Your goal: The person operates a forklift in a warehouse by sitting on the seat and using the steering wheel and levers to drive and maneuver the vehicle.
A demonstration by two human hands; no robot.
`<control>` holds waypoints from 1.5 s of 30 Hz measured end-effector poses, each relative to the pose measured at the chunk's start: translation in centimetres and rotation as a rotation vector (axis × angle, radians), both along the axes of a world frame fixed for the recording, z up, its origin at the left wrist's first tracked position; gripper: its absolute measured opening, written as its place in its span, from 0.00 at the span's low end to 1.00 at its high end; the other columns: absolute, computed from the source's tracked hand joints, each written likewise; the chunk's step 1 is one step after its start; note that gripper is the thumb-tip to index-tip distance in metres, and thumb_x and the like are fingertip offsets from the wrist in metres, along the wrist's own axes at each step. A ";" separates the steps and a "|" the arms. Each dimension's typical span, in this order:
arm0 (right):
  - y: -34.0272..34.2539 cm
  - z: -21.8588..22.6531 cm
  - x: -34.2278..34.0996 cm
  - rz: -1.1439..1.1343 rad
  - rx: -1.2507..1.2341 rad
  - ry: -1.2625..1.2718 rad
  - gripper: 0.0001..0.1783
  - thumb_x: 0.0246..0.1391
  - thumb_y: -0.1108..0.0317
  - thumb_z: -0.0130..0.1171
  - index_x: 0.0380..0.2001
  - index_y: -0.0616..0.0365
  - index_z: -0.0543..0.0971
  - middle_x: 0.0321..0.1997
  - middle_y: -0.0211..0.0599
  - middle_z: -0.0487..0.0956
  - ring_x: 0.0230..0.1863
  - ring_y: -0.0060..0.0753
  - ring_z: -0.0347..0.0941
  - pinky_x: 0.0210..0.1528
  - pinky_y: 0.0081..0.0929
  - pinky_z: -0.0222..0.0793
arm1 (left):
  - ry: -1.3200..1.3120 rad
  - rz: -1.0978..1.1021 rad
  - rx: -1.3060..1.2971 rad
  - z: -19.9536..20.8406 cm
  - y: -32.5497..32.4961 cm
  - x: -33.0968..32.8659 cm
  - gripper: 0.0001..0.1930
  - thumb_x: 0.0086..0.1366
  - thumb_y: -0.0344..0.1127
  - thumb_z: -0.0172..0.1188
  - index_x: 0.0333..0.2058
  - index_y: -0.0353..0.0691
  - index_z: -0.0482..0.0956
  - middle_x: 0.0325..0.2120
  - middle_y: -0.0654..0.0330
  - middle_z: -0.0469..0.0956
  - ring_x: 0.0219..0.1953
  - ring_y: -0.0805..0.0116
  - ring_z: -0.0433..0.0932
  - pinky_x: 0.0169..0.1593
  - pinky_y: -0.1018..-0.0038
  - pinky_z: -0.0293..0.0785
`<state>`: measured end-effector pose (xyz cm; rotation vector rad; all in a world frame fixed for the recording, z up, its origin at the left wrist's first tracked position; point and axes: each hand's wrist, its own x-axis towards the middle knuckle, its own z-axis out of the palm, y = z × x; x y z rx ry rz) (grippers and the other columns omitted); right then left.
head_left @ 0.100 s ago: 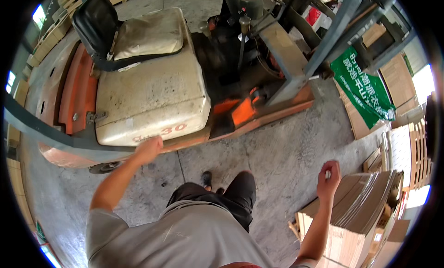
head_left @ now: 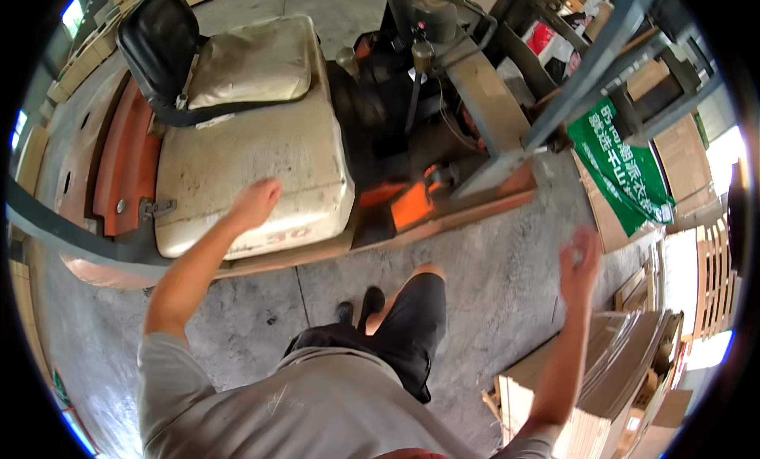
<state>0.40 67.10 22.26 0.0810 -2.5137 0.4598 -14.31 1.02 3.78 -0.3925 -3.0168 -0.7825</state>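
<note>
My left hand (head_left: 257, 203) is curled closed in front of the cream seat base (head_left: 253, 154) of an orange and grey forklift (head_left: 127, 154). Nothing shows in this hand, and it appears apart from the machine. Out to the right, my right hand (head_left: 580, 257) is raised with its fingers curled, blurred by motion. A small pale patch shows between those fingers, too unclear to name. This hand is nearest to the flattened cardboard stack (head_left: 613, 364) and the green printed sheet (head_left: 621, 170) beyond it.
The forklift has a black seat back (head_left: 158, 43), a lever (head_left: 419, 71) and a grey upright post (head_left: 590, 59). Wooden pallets (head_left: 712, 277) stand at the far right. Grey concrete floor (head_left: 475, 277) lies between me and the forklift.
My left hand has risen from the seat base's lower edge to its middle in view. The right hand has moved forward and slightly right. My legs have shifted in a step.
</note>
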 end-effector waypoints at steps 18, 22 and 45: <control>4.7 11.8 -23.5 0.321 -0.911 -0.011 0.23 0.67 0.48 0.43 0.40 0.61 0.71 0.33 0.38 0.68 0.38 0.41 0.68 0.43 0.42 0.66 | 0.024 0.489 -0.239 0.4 -5.6 -39.4 0.27 0.78 0.54 0.46 0.72 0.61 0.63 0.73 0.67 0.62 0.74 0.57 0.59 0.75 0.49 0.54; 12.0 15.3 -23.3 0.372 -1.029 -0.332 0.15 0.65 0.57 0.43 0.29 0.54 0.68 0.28 0.33 0.65 0.33 0.34 0.65 0.46 0.35 0.65 | 0.107 0.603 -0.337 -0.1 -3.2 -36.5 0.29 0.79 0.60 0.38 0.75 0.65 0.57 0.76 0.74 0.56 0.78 0.66 0.49 0.79 0.53 0.40; 7.9 14.0 -17.9 -0.042 -1.265 -0.231 0.14 0.69 0.58 0.46 0.35 0.56 0.73 0.34 0.37 0.74 0.50 0.42 0.69 0.65 0.45 0.61 | -0.078 0.559 -0.316 4.5 -1.0 -36.6 0.29 0.78 0.52 0.44 0.74 0.58 0.59 0.76 0.68 0.57 0.77 0.61 0.52 0.79 0.53 0.41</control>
